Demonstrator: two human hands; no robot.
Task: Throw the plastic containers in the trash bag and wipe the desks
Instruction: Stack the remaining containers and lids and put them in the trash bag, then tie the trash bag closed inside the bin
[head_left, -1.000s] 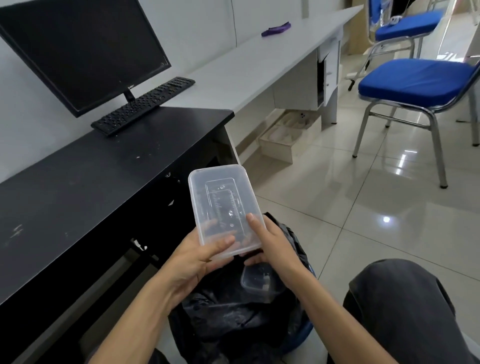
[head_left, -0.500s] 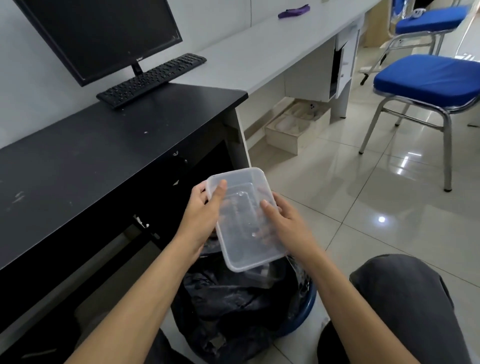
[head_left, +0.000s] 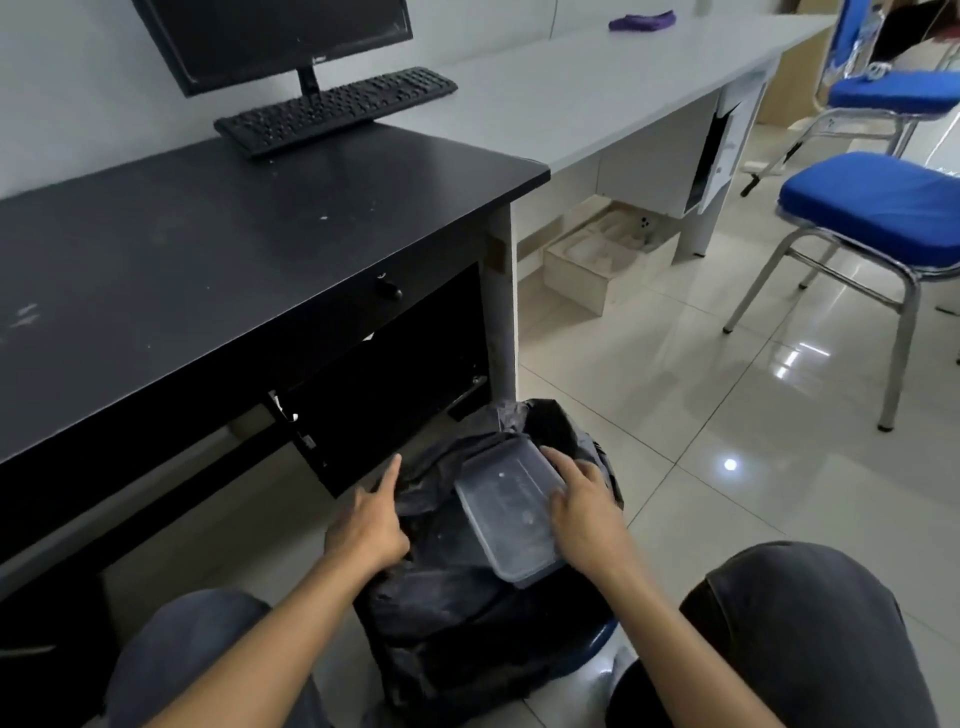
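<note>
- Between my knees, on the floor, the trash bag (head_left: 457, 623) stands open in a blue bin (head_left: 597, 642), hard by the black bench (head_left: 208, 234). I judge it is set there so things can drop straight down from my lap.
- Plastic container (head_left: 506, 512): clear, rectangular, lying tilted across the bag's mouth, not yet sunk inside.
- Right hand (head_left: 587, 525): fingers curved over the container's right long edge, grasping it; thumb hidden. Reads as steering the container into the bag.
- Left hand (head_left: 369, 525): off the container, just beside it at the bag's left rim. Forefinger straight, other fingers bent toward the plastic. Cannot tell whether it pinches the rim or only rests there; likely placed to hold the mouth wide.
- Container sits between both hands, touching the right only.
- Wiping not begun, judging by specks on the black bench. Purple cloth (head_left: 641, 22) lies well apart on the white bench (head_left: 571, 93).
</note>
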